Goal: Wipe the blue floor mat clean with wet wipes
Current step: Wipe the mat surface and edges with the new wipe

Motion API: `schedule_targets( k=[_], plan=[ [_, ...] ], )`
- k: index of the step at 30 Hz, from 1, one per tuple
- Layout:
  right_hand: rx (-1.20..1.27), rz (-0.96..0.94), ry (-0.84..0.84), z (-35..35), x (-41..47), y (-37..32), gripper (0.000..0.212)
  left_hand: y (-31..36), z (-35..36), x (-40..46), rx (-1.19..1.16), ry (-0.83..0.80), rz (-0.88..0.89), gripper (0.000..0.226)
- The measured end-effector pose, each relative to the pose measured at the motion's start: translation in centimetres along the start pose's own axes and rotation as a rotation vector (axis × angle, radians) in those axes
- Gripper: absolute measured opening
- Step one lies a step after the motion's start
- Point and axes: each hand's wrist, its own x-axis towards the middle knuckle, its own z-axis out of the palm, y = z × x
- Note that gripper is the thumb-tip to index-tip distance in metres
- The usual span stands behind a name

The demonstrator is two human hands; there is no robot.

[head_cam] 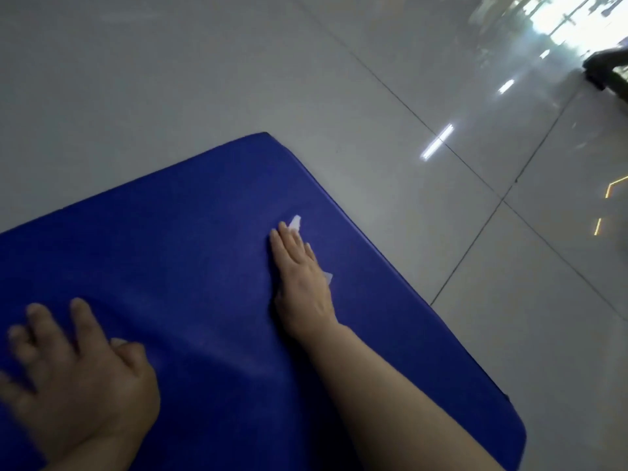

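A thick blue floor mat [190,239] lies on the pale tiled floor and fills the lower left of the view. My right hand [300,277] lies flat with straight fingers near the mat's right edge, pressing a white wet wipe [295,223] onto it. Only small white corners of the wipe show past the fingertips and beside the palm. My left hand [74,365] rests flat on the mat at the lower left, fingers spread, holding nothing.
Glossy grey floor tiles [475,232] with dark joints surround the mat and carry bright reflections. A dark object, blurred, sits at the far right edge [608,68]. The mat's far corner [264,134] points up the frame.
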Motion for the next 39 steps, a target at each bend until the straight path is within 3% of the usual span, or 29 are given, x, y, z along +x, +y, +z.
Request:
schedule_targets(
  k=[1, 2, 5, 7, 9, 13, 15, 17, 19, 21, 25, 27, 31, 33, 36, 39],
  plan=[
    [-0.016, -0.075, -0.044, -0.1, 0.1, 0.4, 0.074, 0.4, -0.4, -0.1, 0.017, -0.001, -0.013, 0.072],
    [-0.031, -0.027, -0.037, -0.9, 0.3, 1.1, 0.074, 0.9, -0.9, -0.3, 0.036, -0.004, 0.017, 0.068],
    [0.016, 0.397, 0.181, -2.9, 0.8, 5.1, 0.078, 1.1, -1.3, -0.3, 0.01, 0.029, 0.016, 0.061],
    [0.037, 0.526, 0.202, -2.8, 1.1, 4.3, 0.078, 1.1, -1.1, 0.1, 0.034, 0.014, -0.004, 0.061],
    [0.015, 0.495, 0.16, -1.6, 2.6, 1.7, 0.076, 1.3, -1.4, 0.1, 0.058, 0.01, -0.028, 0.067],
    [-0.041, 0.017, 0.009, 0.8, 5.5, -3.6, 0.068, 1.7, -1.9, 0.1, 0.075, -0.004, -0.051, 0.064],
    [-0.079, -0.09, -0.109, 0.1, 6.2, -3.1, 0.066, 1.7, -2.0, 0.1, 0.078, -0.006, -0.057, 0.062],
    [-0.079, 0.028, -0.1, -1.6, 6.8, -0.6, 0.068, 1.7, -1.9, 0.2, 0.079, -0.033, -0.064, 0.063],
    [-0.101, 0.225, 0.004, -2.7, 7.5, 1.7, 0.068, 2.0, -2.0, 0.2, 0.096, -0.065, -0.087, 0.065],
    [-0.114, 0.308, 0.084, -2.0, 8.1, 1.0, 0.067, 2.3, -2.2, 0.3, 0.087, -0.076, -0.098, 0.067],
    [-0.069, -0.072, -0.013, 1.4, 8.1, -4.3, 0.068, 2.3, -2.2, 0.1, 0.061, -0.038, -0.089, 0.065],
    [-0.081, -0.152, -0.061, 0.4, 8.3, -3.4, 0.069, 2.2, -2.1, 0.0, 0.097, -0.028, -0.082, 0.066],
    [-0.07, 0.244, 0.036, -3.0, 8.3, 2.8, 0.07, 2.4, -2.0, 0.2, 0.052, 0.003, -0.089, 0.07],
    [-0.071, 0.345, 0.074, -2.5, 8.1, 2.2, 0.073, 2.5, -1.9, 0.0, 0.045, 0.04, -0.076, 0.071],
    [-0.05, 0.104, 0.08, 0.4, 9.1, -2.4, 0.073, 2.6, -1.7, 0.0, 0.029, 0.111, -0.066, 0.062],
    [-0.05, -0.302, -0.087, 3.1, 9.3, -7.2, 0.07, 2.9, -1.8, 0.5, 0.092, 0.039, -0.148, 0.062]
  ],
)
